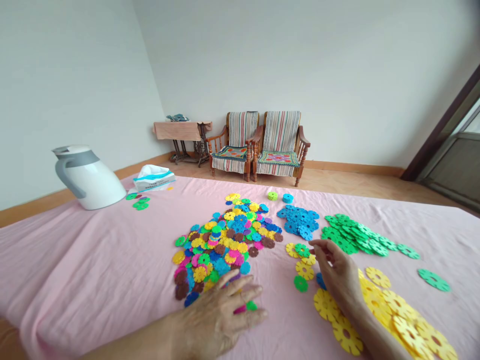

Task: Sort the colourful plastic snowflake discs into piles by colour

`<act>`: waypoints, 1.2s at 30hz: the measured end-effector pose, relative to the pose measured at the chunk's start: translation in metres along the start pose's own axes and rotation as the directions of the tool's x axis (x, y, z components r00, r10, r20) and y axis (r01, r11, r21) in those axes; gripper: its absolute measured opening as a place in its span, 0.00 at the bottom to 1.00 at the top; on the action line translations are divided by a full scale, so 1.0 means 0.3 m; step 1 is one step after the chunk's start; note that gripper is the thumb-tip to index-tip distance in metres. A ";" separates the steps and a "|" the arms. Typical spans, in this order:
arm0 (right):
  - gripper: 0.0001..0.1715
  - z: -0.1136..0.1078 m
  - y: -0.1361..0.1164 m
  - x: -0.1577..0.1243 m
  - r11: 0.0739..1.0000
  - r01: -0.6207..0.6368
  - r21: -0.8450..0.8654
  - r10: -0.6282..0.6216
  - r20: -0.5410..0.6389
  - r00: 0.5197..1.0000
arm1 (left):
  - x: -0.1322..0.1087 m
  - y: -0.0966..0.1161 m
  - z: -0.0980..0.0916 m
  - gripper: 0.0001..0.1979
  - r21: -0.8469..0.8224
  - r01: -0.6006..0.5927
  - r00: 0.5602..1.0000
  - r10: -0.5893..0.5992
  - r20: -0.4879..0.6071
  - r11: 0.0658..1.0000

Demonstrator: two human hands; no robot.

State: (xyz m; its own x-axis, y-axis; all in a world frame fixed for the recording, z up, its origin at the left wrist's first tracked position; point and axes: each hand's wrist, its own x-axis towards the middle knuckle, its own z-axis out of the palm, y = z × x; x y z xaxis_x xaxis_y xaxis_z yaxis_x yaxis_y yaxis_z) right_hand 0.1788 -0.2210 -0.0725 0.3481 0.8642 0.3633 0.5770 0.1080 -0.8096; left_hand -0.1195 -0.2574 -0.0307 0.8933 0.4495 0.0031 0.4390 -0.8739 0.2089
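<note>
My left hand (229,311) lies palm down with fingers spread at the near edge of a mixed heap of small plastic snowflake discs (221,245). A pink disc (240,310) and a green one show between and beside its fingers. My right hand (335,270) is closed in a pinch, with the edge of a green snowflake disc (302,250) at its fingertips. That disc overlaps several yellow discs (304,270). Below them is another green disc (300,283), and a blue disc (320,281) is partly hidden by my right hand.
Blue discs (298,220), green discs (350,235) and large yellow discs (397,312) form separate piles on the pink cloth (112,280). Two small stacks stand behind. A white jug (95,180) and a tissue box (154,179) are at left. Chairs (279,132) stand beyond the table.
</note>
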 end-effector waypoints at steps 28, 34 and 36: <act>0.17 0.016 0.014 -0.015 0.999 -0.020 0.033 0.018 0.063 0.998 | -0.155 -0.475 -0.057 0.18 0.233 0.433 0.885 -0.361 -0.293 0.871; 0.18 0.010 0.029 -0.014 1.000 -0.008 0.020 0.006 0.092 0.996 | -0.162 -0.555 -0.057 0.13 0.164 0.530 0.807 -0.435 -0.401 0.832; 0.18 0.009 0.025 -0.017 1.000 -0.006 0.007 0.006 0.088 0.996 | -0.158 -0.568 -0.066 0.13 0.133 0.546 0.786 -0.451 -0.423 0.827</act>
State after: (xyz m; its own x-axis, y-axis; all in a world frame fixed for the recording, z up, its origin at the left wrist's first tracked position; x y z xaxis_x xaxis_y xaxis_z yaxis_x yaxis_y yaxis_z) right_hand 0.1794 -0.2234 -0.0818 0.2851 0.9046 0.3167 0.5692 0.1061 -0.8153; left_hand -0.2385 -0.1263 -0.0470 0.4633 0.8257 0.3218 0.8637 -0.5020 0.0446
